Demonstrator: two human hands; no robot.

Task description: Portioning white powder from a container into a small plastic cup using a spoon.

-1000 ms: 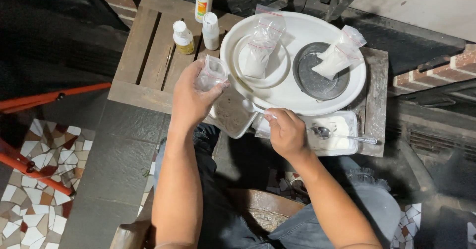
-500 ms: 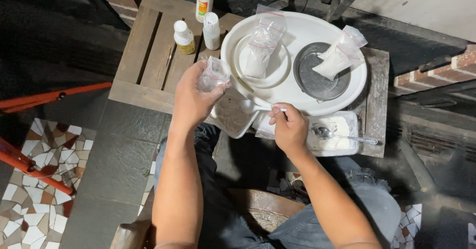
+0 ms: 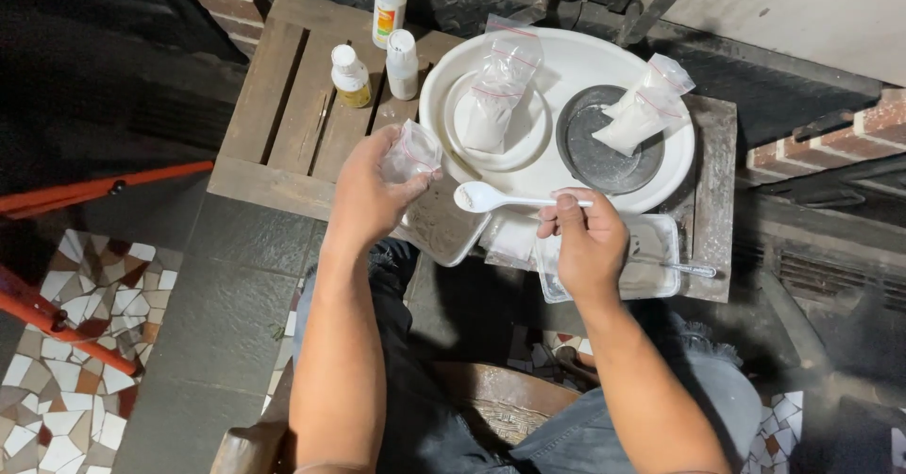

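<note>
Nearest to me, my right hand (image 3: pixel 590 247) is closed around the handle of a white plastic spoon (image 3: pixel 505 197), its bowl held level and pointing toward my left hand (image 3: pixel 368 191). My left hand pinches a small clear bag (image 3: pixel 411 154) by its mouth, just above the near edge of the desk (image 3: pixel 283 125). The spoon's bowl sits beside the bag, not yet in it. I judge the filling of this bag as barely begun: I see little or no powder inside it, though the plastic glares and I cannot be sure.

Under my right hand lies a clear rectangular tray (image 3: pixel 651 257) with white powder; my hand covers most of it. A metal tray (image 3: pixel 444 224) lies between my hands, partly hidden.

Farther off, on the large white round plate (image 3: pixel 566 68), two filled bags look finished: one (image 3: pixel 500 87) on a small white dish, one (image 3: pixel 646 110) on a dark round dish (image 3: pixel 590 158). Beyond the left hand stand three small bottles (image 3: pixel 401 63). Whether the spoon carries powder is hard to make out.
</note>
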